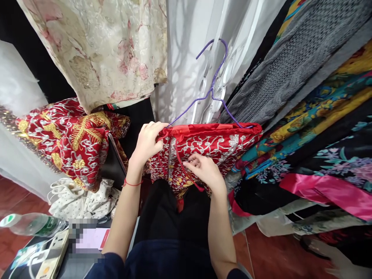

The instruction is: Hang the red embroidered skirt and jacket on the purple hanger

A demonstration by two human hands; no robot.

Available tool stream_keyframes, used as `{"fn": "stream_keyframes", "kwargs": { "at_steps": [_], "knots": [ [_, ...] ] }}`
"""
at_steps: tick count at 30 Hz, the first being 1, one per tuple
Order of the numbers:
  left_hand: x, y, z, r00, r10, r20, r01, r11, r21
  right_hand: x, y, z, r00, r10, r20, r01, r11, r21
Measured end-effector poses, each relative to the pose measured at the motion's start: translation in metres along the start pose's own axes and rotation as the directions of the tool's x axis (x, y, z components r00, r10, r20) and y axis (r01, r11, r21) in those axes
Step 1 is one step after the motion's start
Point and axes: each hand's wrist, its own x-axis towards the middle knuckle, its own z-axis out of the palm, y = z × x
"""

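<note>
Red garment [200, 149]: long top edge crosswise, drooping lapward
Purple hanger [213, 87]: hook pointing away
Left hand [148, 141]: fingers gripping garment
Right hand [206, 170]: fingers curled at ribbon [179, 158], hold unclear

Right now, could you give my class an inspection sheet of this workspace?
Surface: dark, smooth top, lower left.
Work items: shiny red garment with silver and gold embroidery, purple wire hanger at its top edge.
Clutter: clear plastic bottle with green label, white black-dotted cloth, off-white rectangular power strip.
Hands: left hand grips the garment's top edge; right hand at the thin red strap, grip unclear.
Cables: thin white cable by the power strip.
Surroundings: grey knitted garment, hanging; reddish-brown tiled floor.
</note>
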Motion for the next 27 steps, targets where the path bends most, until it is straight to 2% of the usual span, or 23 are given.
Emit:
{"fn": "stream_keyframes", "kwargs": {
  "at_steps": [1, 3, 5, 6, 11, 15, 19, 24, 27],
  "knots": [
    [-0.001, 0.001, 0.000, 1.000, 0.001, -0.008, -0.001, 1.000, 0.008, 0.004, -0.001, 0.003, 0.997, -0.049, -0.054, 0.057, 0.987, 0.152],
    [-0.001, 0.004, 0.000, 1.000, -0.001, -0.019, 0.002, 1.000, 0.026, 0.013, -0.010, 0.013, 0.983, -0.100, -0.152, 0.156, 0.896, 0.416],
    [-0.001, 0.008, -0.001, 1.000, -0.003, -0.025, 0.004, 0.999, 0.044, 0.023, -0.024, 0.024, 0.972, -0.101, -0.213, 0.206, 0.806, 0.554],
    [-0.001, 0.010, -0.001, 1.000, -0.007, -0.027, 0.009, 0.999, 0.054, 0.027, -0.032, 0.029, 0.968, -0.084, -0.237, 0.209, 0.793, 0.572],
    [0.004, 0.017, 0.001, 0.995, -0.070, -0.073, 0.078, 0.990, 0.121, 0.035, -0.061, 0.039, 0.923, 0.028, -0.385, 0.149, 0.895, 0.421],
    [0.007, 0.020, 0.007, 0.985, -0.128, -0.115, 0.143, 0.980, 0.135, 0.031, -0.067, 0.040, 0.921, -0.012, -0.390, 0.183, 0.896, 0.404],
    [0.009, 0.024, 0.010, 0.972, -0.166, -0.165, 0.189, 0.973, 0.131, 0.028, -0.071, 0.041, 0.886, -0.053, -0.460, 0.210, 0.931, 0.298],
    [0.011, 0.026, 0.011, 0.959, -0.233, -0.159, 0.250, 0.964, 0.094, 0.030, -0.078, 0.039, 0.909, -0.060, -0.412, 0.125, 0.983, 0.134],
    [0.012, 0.027, 0.011, 0.950, -0.279, -0.140, 0.288, 0.957, 0.042, 0.028, -0.082, 0.038, 0.897, -0.066, -0.438, 0.096, 0.994, 0.047]
  ]
}}
